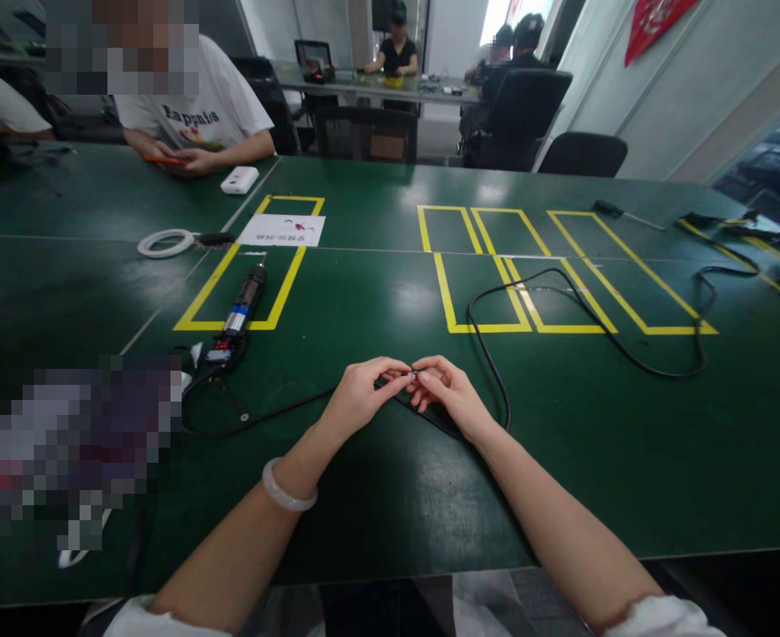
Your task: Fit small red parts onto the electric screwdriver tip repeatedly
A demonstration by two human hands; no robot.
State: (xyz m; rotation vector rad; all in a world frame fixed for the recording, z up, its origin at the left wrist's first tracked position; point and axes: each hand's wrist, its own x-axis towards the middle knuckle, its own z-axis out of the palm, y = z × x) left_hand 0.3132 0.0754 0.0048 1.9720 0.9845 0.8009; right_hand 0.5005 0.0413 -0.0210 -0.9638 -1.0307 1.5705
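Left hand (362,392) and right hand (447,392) together near the middle of the worktop's (390,495) near edge, fingertips meeting. Both pinched shut on a small metal part (412,377), too small to make out further, held just above the green surface. White bangle (286,489) on the left wrist. Black cable (489,354) passing under the hands, looping away to the right across the yellow tape boxes (529,292) and back toward the far right edge. To the left, cable running to a black rotary tool (242,310) lying inside another yellow tape box (244,265), pointing toward the far edge. Beyond it, a white paper (282,230), a white ring (165,242) and a small white box (240,180). At the far left corner, another person's hands (184,157) resting on the worktop, well apart. Screwdriver (625,213) near the far right edge.
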